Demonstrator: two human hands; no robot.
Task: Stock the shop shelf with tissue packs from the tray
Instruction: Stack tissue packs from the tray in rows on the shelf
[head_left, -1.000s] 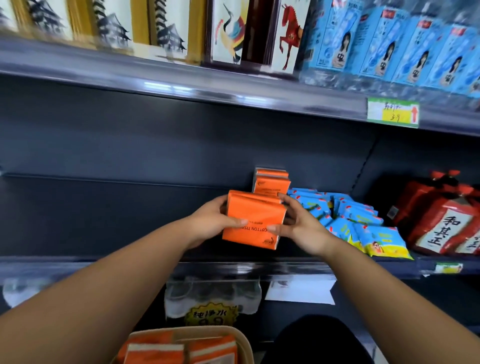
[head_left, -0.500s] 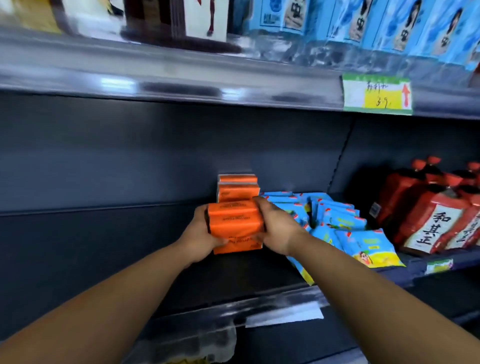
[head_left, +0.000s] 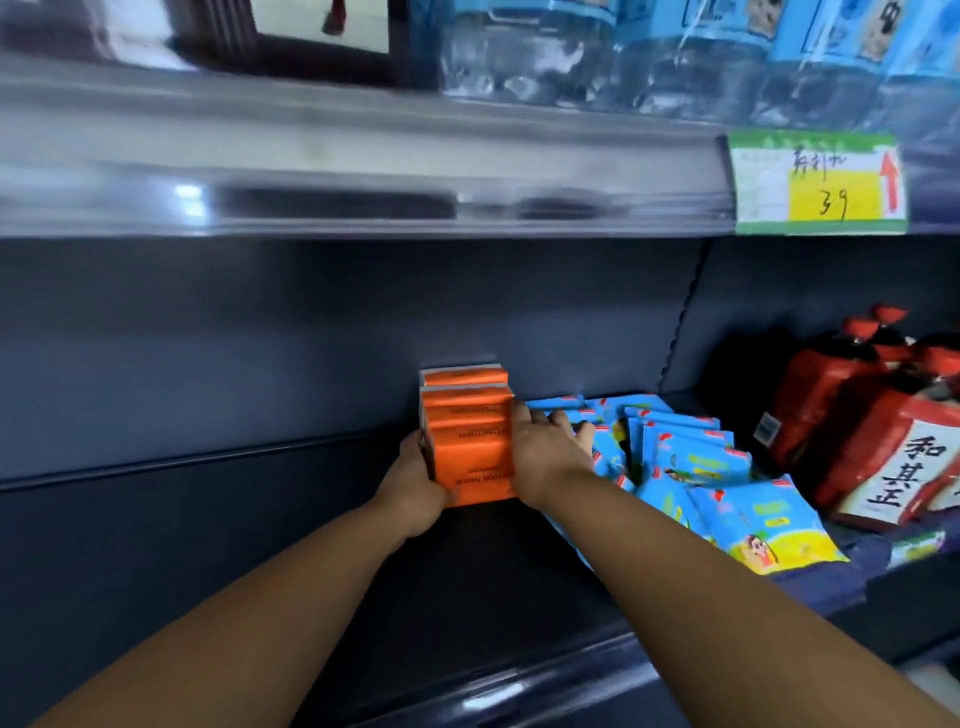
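At nine o'clock the dark grey metal shelf (head_left: 218, 525) lies bare. Moving in toward the centre, the left hand (head_left: 413, 491) presses flat against the left side of the front orange plastic-wrapped tissue pack (head_left: 474, 470), fingers hidden behind it. That pack stands on the shelf, tight against the row of matching orange packs (head_left: 462, 387) running back toward twelve o'clock. The right hand (head_left: 545, 449) presses the pack's right side, fingers spread forward and touching the blue sachets (head_left: 691, 457) piled at three o'clock. Further right stand red paper-wrapped bottles (head_left: 893, 441). The tray is out of view.

The step in hand looks like seating this pack squarely in the row. Next, both hands would need to let go without tipping it, then return for another pack.
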